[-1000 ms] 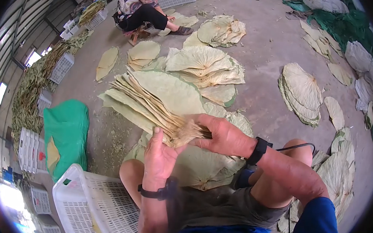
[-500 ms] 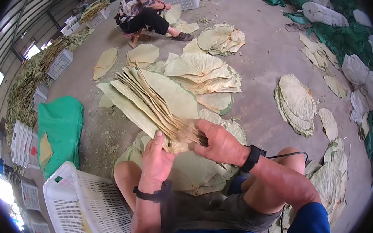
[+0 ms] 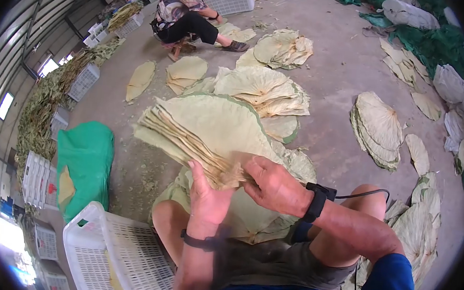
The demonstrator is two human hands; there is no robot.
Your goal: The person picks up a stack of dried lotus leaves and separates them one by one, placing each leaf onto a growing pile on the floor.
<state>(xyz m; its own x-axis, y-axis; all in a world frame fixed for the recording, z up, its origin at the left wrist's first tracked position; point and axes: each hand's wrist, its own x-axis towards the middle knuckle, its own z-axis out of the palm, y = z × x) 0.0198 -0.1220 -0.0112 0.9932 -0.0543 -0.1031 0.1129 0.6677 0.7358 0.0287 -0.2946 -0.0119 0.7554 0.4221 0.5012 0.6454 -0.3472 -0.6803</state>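
A stack of dried lotus leaves [image 3: 212, 119], pale green and tan, is held in front of me, with the layered folded edges on its left side. My left hand [image 3: 209, 197] supports the lower end, thumb up along the folds and its other fingers hidden underneath. My right hand [image 3: 277, 185] pinches the gathered base from the right, fingers curled. Both wrists wear black bands. Below the hands, more flat leaves [image 3: 250, 220] lie between my knees.
A white plastic crate [image 3: 126, 245] stands at my left, beside a green sack [image 3: 84, 169]. Leaf piles [image 3: 263, 90] lie ahead, with another pile [image 3: 376, 129] on the right. A seated person [image 3: 184, 18] bends over leaves farther off. Crates and heaped leaves line the left wall.
The stack's broad top leaf now spreads wider and higher, and the folded layers sit closer together. My view has shifted slightly left. The other person's hand has lowered toward the floor.
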